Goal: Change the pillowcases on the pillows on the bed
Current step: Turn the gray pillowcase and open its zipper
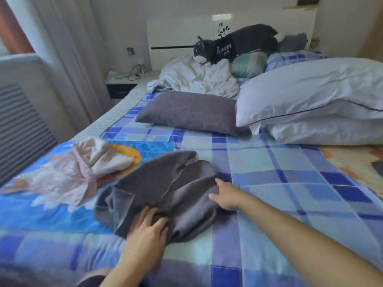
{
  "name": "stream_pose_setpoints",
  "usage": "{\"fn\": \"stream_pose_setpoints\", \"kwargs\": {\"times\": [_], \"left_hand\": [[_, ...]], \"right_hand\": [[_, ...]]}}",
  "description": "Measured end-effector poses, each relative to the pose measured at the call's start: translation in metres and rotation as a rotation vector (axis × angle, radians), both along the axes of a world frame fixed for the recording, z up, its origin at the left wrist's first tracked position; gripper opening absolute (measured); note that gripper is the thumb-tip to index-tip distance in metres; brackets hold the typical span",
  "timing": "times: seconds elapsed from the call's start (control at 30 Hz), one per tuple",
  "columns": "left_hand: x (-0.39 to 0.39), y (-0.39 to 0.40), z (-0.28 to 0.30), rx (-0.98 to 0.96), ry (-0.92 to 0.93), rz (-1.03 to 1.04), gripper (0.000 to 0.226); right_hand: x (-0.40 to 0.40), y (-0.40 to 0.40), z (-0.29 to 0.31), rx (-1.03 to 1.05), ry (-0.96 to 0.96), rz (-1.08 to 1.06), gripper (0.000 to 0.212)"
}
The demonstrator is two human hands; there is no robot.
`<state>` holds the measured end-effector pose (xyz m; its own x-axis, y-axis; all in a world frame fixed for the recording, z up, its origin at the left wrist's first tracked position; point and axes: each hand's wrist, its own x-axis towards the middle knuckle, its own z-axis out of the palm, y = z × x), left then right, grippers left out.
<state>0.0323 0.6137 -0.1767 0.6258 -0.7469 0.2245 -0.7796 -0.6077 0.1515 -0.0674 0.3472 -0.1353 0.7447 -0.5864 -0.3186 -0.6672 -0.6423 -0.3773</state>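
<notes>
Your left hand [148, 228] lies spread on the grey pillowcase [165, 191] near the bed's [269, 172] foot edge. Your right hand [226, 195] touches its side, fingers loose

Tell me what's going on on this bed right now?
A person leans over the bed with both hands on a loose grey pillowcase. The left hand rests on its near edge, fingers spread; the right hand touches its right side. A grey-covered pillow lies farther up, beside two stacked white pillows. A crumpled pink cloth lies to the left.
</notes>
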Motion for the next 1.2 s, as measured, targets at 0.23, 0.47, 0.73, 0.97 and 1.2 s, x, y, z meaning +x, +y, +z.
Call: {"fn": "stream_pose_setpoints", "kwargs": {"times": [0.23, 0.47, 0.73, 0.97, 1.2], "left_hand": [[-0.016, 0.026, 0.007, -0.105, -0.012, -0.021, 0.018], [-0.052, 0.042, 0.033, -0.483, -0.251, -0.253, 0.045], [-0.04, 0.03, -0.008, -0.19, 0.129, -0.102, 0.059], [-0.045, -0.01, -0.003, -0.182, 0.521, 0.12, 0.073], [-0.063, -0.069, 0.094, -0.817, 1.184, 0.395, 0.025]], "right_hand": [[0.017, 0.054, 0.0, 0.62, -0.673, -0.51, 0.005], [-0.056, -0.011, 0.14, 0.397, -1.272, -0.914, 0.023], [-0.197, -0.084, 0.076, -0.274, -0.19, -1.001, 0.059], [-0.133, -0.02, 0.076, -0.289, -0.435, -0.14, 0.058], [-0.135, 0.0, 0.045, -0.455, -0.156, -0.15, 0.028]]}}
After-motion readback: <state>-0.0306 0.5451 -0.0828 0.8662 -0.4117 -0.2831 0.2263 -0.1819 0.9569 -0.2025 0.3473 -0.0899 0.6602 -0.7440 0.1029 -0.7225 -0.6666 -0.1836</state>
